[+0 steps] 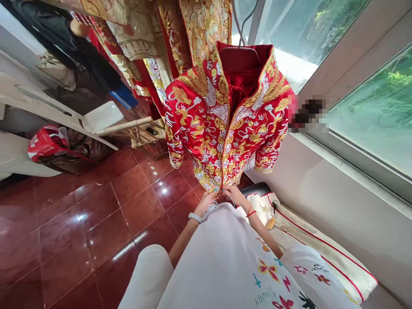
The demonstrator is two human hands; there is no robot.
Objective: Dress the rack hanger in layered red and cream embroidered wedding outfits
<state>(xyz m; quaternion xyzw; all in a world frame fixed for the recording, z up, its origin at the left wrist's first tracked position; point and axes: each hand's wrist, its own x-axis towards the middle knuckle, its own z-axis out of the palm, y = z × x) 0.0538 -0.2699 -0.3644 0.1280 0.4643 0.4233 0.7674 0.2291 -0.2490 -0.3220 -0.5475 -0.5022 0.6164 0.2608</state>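
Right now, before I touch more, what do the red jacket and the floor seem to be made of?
The red jacket looks like satin-finish cloth, perhaps silk, since its lining shines softly; the birds and scrolls seem stitched in gold and silver metallic thread, raised and glinting. The floor tiles look like polished ceramic or stone: dark red, glossy, with bright reflections and thin grout lines.

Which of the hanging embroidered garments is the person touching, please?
The red jacket in front, with silver and gold embroidery: the left hand and right hand are at its hem; the others hang behind it.
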